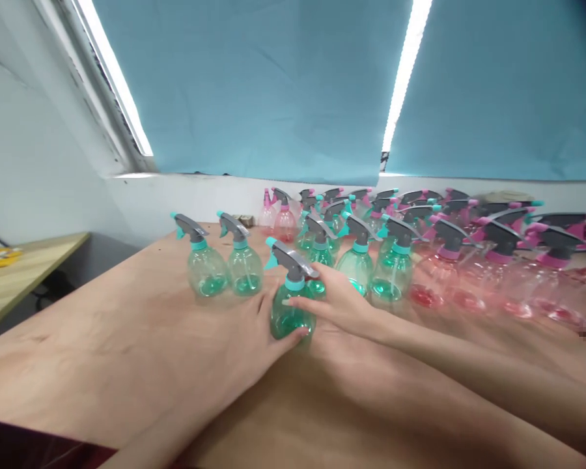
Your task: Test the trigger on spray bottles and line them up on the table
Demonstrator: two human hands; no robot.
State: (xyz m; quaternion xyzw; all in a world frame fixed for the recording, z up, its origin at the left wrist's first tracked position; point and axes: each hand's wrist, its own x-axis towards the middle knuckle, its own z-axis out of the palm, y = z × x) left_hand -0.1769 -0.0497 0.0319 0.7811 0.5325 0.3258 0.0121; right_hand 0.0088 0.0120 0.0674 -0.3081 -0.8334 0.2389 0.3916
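A green spray bottle [289, 311] with a grey trigger head and teal collar stands on the wooden table [127, 339], near the middle of the view. My left hand [268, 332] wraps round its lower body from the left. My right hand [334, 301] grips it from the right, the forefinger laid across the bottle's shoulder. Both forearms reach in from the bottom edge. Two more green bottles [227, 264] stand just behind and to the left.
Several green spray bottles [371, 264] and, to the right, several pink ones [469, 273] crowd the table's far half up to the white sill. Blue blinds [273, 85] hang behind. A second wooden table [19, 273] stands at the left.
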